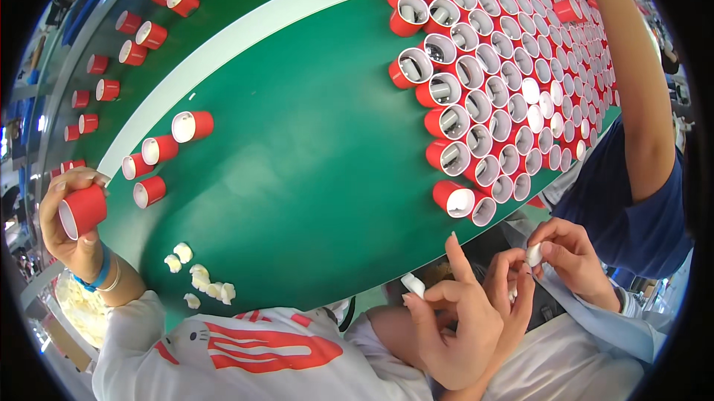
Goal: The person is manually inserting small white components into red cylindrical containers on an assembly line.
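Note:
My left hand [61, 215], with a blue band at its wrist, is closed around a red cup [83, 211] tipped on its side, its pale open end facing down-left. My right hand [460, 323] pinches a small white soft-looking wad [413, 284] between thumb and fingertip, one finger pointing up. Several loose off-white wads [201, 276] lie on the green table near my left forearm. Beyond my left hand a few red cups [195, 126] lie on their sides, some showing white filling inside.
Many red cups [450, 157] stand packed at the right, several holding grey parts, some white filling. Other cups [134, 53] lie beyond a curved white strip [245, 25]. A co-worker's hands [569, 256] handle a white wad close by my right hand; another person's arm [636, 81] reaches over the cups.

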The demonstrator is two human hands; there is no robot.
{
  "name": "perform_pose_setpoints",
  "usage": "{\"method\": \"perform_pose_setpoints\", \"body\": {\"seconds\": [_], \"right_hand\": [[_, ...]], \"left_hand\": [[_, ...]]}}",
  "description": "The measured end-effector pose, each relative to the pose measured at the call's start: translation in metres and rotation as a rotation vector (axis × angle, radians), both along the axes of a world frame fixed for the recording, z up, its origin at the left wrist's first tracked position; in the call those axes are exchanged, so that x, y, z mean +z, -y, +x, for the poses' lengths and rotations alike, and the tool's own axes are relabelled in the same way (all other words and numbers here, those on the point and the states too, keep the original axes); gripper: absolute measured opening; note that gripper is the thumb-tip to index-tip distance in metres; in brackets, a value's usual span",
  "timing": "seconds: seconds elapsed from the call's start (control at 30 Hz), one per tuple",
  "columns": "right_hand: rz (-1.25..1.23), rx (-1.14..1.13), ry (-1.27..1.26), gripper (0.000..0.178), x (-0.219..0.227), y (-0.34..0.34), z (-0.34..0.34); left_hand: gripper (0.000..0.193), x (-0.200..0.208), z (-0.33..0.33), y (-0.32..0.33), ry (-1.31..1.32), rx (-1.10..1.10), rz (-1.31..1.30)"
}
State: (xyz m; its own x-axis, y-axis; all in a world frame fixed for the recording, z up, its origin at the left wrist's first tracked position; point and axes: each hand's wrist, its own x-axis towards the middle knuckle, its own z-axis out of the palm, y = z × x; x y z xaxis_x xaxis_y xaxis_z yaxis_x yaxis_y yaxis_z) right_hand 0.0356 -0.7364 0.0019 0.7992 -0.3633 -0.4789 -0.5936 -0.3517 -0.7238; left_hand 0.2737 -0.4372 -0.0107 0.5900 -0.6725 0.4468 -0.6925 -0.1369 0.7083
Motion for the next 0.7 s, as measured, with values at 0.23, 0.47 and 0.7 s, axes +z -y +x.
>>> {"method": "perform_pose_setpoints", "body": {"seconds": [0.23, 0.47, 0.7], "right_hand": [[0.162, -0.028, -0.051, 0.009, -0.006, 0.032, -0.005], [0.314, -0.098, -0.103, 0.011, -0.008, 0.065, -0.015], [0.448, -0.169, -0.139, 0.013, -0.003, 0.101, -0.038]], "left_hand": [[0.059, 0.001, 0.002, -0.012, 0.009, 0.039, 0.020], [0.061, 0.001, 0.002, -0.010, 0.016, 0.057, 0.055], [0.061, 0.000, 0.001, -0.010, 0.003, 0.066, 0.050]]}}
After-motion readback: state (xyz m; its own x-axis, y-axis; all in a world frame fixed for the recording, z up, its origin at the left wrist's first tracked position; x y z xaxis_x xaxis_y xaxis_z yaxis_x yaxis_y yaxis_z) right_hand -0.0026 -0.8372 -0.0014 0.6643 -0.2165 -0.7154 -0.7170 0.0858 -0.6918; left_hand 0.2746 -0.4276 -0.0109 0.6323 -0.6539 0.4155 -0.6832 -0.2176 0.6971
